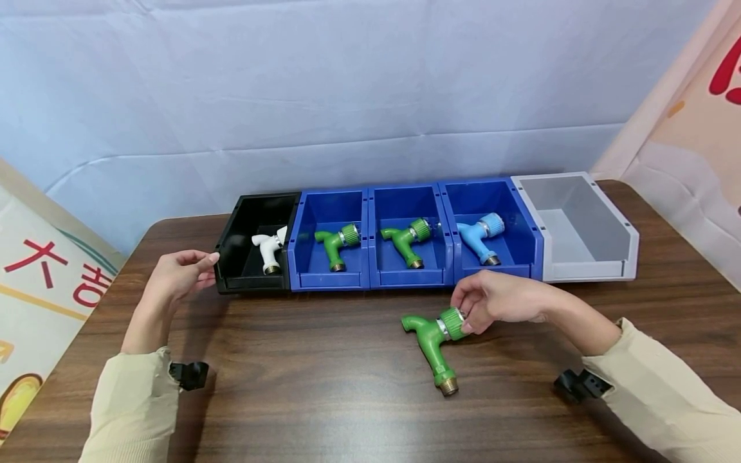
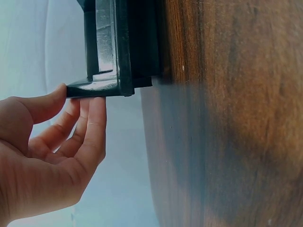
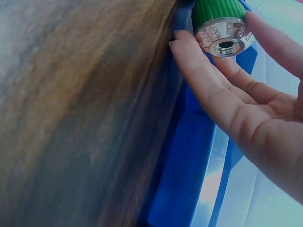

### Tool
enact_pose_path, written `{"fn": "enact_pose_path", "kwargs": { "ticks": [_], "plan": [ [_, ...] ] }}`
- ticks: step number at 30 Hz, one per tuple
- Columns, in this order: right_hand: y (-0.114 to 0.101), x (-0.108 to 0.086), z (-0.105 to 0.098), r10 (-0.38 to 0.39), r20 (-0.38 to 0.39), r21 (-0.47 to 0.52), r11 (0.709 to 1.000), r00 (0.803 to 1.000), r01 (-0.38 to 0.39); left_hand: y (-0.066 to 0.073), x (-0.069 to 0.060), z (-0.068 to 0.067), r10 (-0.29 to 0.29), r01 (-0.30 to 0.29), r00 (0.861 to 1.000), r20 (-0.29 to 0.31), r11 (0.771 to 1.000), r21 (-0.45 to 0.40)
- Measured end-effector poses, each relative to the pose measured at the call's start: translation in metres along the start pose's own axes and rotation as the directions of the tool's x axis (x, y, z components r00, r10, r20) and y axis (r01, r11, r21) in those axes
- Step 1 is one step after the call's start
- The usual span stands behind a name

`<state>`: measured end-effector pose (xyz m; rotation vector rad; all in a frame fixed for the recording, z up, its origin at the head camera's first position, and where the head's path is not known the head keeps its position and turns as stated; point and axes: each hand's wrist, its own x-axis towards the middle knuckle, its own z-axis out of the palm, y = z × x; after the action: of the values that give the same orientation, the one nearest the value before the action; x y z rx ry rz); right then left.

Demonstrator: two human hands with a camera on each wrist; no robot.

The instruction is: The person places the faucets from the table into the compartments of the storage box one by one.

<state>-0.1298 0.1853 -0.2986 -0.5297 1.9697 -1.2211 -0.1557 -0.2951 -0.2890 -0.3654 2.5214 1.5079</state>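
Observation:
My right hand [image 1: 500, 299] pinches a green tap [image 1: 429, 341] by its ribbed knob, in front of the bins; its brass threaded end points toward me. In the right wrist view, thumb and fingers sit around the knob's clear cap [image 3: 226, 40]. On the left, my left hand [image 1: 181, 276] touches the outer side of a black bin [image 1: 255, 283], thumb at the rim [image 2: 90, 89] and fingers against the wall. A white tap [image 1: 267, 249] lies in that bin. Two blue bins hold one green tap [image 1: 336, 247] and another green tap [image 1: 407, 243]; a third holds a light-blue tap [image 1: 482, 239].
The bins stand in a joined row along the back of the brown wooden table [image 1: 301, 386]. At the right end is a grey bin [image 1: 587, 270] with nothing seen in it. A pale cloth [image 1: 359, 83] hangs behind, and printed banners [image 1: 46, 302] flank the table.

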Motion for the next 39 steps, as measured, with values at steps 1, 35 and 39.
{"fn": "enact_pose_path", "kwargs": {
  "ticks": [1,35,39],
  "plan": [
    [0.0001,-0.0002,0.0002,0.005,-0.001,0.01,1.0,1.0,-0.005,0.0002,-0.0003,-0.0001,0.002,-0.002,1.0,0.0,1.0,0.0],
    [0.0026,-0.0015,0.0001,-0.031,0.024,0.048,0.998,0.999,0.03,-0.001,0.0007,-0.0011,0.016,-0.016,1.0,0.001,1.0,0.003],
    [0.0028,-0.0016,0.0008,-0.04,0.032,0.065,0.997,0.999,0.038,-0.0014,0.0012,-0.0011,0.02,-0.02,1.0,0.003,1.0,-0.005]
  ]
}}
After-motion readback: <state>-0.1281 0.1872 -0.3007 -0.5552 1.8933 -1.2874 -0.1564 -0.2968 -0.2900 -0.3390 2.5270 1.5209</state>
